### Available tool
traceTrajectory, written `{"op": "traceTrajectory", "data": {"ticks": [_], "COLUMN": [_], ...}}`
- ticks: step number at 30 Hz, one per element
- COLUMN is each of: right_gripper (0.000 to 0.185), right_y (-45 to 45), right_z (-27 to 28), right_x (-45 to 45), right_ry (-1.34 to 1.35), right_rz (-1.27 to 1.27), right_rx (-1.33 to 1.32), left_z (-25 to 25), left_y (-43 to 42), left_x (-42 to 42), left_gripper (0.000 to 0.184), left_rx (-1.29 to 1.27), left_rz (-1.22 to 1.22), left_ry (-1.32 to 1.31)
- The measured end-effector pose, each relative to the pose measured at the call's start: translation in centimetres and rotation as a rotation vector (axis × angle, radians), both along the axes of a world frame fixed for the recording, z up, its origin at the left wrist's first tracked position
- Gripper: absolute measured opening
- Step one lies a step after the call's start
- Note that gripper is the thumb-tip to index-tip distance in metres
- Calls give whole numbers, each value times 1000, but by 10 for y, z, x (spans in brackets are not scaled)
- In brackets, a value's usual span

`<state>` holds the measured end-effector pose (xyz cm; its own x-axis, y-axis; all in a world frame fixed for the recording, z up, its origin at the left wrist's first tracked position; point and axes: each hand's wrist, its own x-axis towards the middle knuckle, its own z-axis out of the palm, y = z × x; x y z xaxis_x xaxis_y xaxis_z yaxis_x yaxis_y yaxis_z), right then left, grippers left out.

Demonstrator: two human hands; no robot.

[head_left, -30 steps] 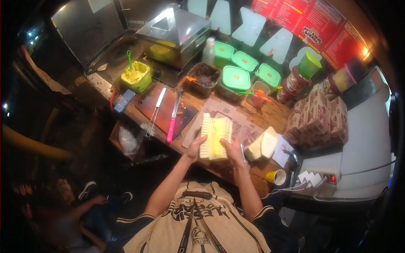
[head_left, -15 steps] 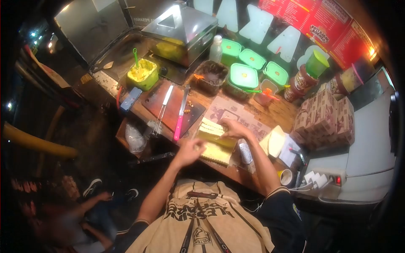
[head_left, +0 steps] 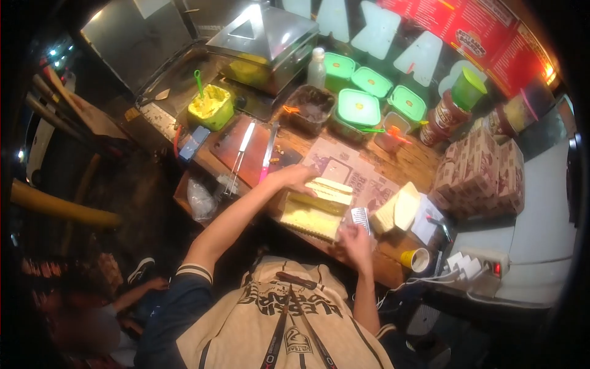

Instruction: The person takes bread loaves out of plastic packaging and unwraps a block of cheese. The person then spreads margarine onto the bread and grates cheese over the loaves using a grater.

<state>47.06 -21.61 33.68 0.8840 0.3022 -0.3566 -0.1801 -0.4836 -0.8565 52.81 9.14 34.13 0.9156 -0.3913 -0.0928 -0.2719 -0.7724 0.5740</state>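
Your wooden counter [head_left: 409, 165] carries a cutting board [head_left: 257, 161], a brown-filled tub [head_left: 314, 108], printed brown paper [head_left: 321, 154] and green-lidded containers [head_left: 359, 108].

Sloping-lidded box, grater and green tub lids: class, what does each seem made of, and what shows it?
Sloping-lidded box: polished metal, perhaps stainless steel; bright reflections on flat panels.
Grater: probably metal, shiny; silvery face dotted with small marks.
Green tub lids: likely moulded plastic, smooth; even colour, rounded corners.

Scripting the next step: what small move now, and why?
Probably close the right hand on the grater and lift it slightly: its fingers are at the grater's near end, while the left hand is at the bread, far left corner.
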Motion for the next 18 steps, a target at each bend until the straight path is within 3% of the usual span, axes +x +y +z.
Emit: {"op": "traceTrajectory", "data": {"ticks": [1,5,7,11,18], "right_gripper": [53,63,60,51,51], "right_y": [-3,26,28,38,81], "right_z": [-25,-45,-77,-61,-14], "right_x": [-13,-37,-33,-22,51], "right_ry": [186,279,170,-55,-283], "right_rz": [-79,-313,-267,-247,15], "right_rx": [157,280,190,164,22], "left_z": [6,10,15,7,6], "left_y": [-1,-4,-4,2,12], "left_x": [-1,-6,-12,-28,-75], "left_gripper": [72,64,62,60,64], "left_rx": [25,26,58,37,-130], "left_rz": [-11,-29,-3,127,694], "left_ry": [9,3,2,-30,58]}}
